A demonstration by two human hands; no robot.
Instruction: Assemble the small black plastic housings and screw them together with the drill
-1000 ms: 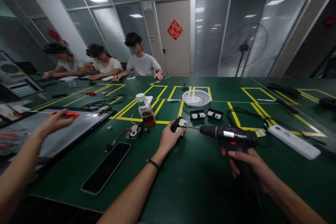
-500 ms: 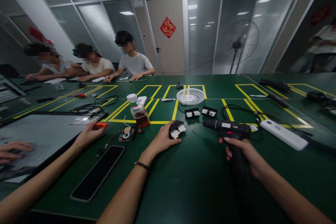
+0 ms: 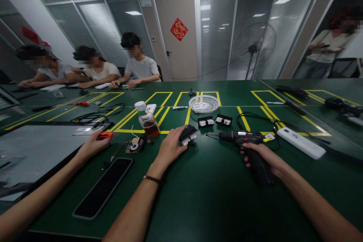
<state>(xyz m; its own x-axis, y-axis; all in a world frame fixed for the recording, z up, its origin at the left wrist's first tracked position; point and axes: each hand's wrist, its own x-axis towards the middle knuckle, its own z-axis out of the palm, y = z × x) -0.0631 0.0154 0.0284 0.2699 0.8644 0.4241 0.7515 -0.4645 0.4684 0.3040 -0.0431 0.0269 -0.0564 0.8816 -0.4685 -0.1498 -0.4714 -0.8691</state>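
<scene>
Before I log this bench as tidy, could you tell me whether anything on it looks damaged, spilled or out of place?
Nothing looks spilled or broken. One oddity: a small opened device with bare wires lies loose beside the capped bottle. The left hand holds a small black part on the table; the right hand grips the drill.

On the green table, the left hand grips a small black part while the right hand holds a cordless drill.
</scene>
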